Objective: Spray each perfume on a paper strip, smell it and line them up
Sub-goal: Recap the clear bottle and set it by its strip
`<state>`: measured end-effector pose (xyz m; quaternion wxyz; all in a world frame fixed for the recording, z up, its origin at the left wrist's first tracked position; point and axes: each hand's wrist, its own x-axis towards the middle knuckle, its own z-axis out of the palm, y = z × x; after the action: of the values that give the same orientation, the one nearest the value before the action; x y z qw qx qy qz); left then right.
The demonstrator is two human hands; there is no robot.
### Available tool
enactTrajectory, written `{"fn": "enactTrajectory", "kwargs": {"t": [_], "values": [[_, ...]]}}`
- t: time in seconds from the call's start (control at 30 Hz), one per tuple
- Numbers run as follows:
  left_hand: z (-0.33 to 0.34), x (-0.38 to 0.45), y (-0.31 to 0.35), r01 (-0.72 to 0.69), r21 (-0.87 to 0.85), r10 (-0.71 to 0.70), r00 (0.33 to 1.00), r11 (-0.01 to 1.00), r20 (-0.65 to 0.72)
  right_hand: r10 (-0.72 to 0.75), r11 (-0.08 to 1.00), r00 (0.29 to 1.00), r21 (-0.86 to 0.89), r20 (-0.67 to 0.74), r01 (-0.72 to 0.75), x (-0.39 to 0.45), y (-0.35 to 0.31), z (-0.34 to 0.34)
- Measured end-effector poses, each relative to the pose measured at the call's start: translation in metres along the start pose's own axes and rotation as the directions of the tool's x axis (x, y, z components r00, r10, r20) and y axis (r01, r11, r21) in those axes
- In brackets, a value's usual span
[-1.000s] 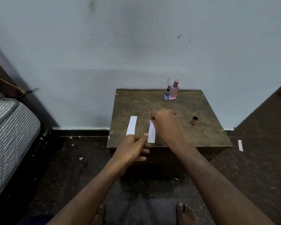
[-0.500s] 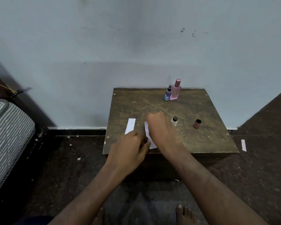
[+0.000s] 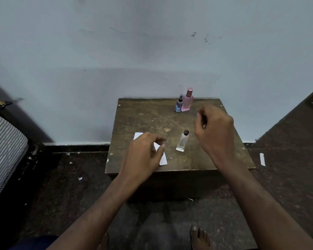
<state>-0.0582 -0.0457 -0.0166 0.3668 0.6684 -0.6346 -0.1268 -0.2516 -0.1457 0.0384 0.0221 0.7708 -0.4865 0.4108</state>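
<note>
Both hands hover over a small brown table (image 3: 145,116) set against a pale wall. On the near left part of the top, the left hand (image 3: 143,156) has loosely curled fingers; its thumb and fingertips sit on or just above a white paper strip (image 3: 163,159), whose lower end shows below the thumb. Whether it actually pinches the strip cannot be told. Raised above the right half of the table, the right hand (image 3: 214,129) has its fingers curled inward toward the palm; nothing can be seen in it, though the palm side is turned away.

Three bottles are on the table. A clear bottle (image 3: 182,143) with a dark cap stands upright between the hands, just right of the strip and not touched by either hand. At the back edge, near the wall, a pink bottle (image 3: 186,101) and a smaller blue bottle (image 3: 178,106) stand side by side, touching or nearly so.

Two strips lie on the table: the one under the left hand, and a second strip (image 3: 138,135) whose far corner shows behind the left hand's knuckles. A third strip (image 3: 262,159) lies on the dark floor to the right of the table. Small white paper scraps dot the floor to the left.
</note>
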Motion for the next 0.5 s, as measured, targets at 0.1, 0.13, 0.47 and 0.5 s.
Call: {"fn": "enactTrajectory", "kwargs": {"t": [0.1,0.13,0.47,0.5], "values": [[0.012,0.005,0.001,-0.020,-0.046,0.021,1.000,0.999,0.016,0.145,0.976,0.965,-0.190,0.217,-0.104,-0.002,0.025,0.007],[0.015,0.007,0.001,-0.025,-0.057,0.026,0.999,0.998,0.027,0.173,0.953,0.940,-0.292,0.294,-0.084,-0.002,0.029,0.008],[0.037,0.019,0.022,-0.096,-0.099,0.107,0.989,0.990,0.105,0.283,0.925,0.772,-0.376,0.569,-0.062,-0.009,0.042,0.010],[0.037,0.020,0.023,-0.093,-0.100,0.104,0.989,0.991,0.109,0.275,0.942,0.787,-0.319,0.552,-0.106,-0.006,0.041,0.010]]}}
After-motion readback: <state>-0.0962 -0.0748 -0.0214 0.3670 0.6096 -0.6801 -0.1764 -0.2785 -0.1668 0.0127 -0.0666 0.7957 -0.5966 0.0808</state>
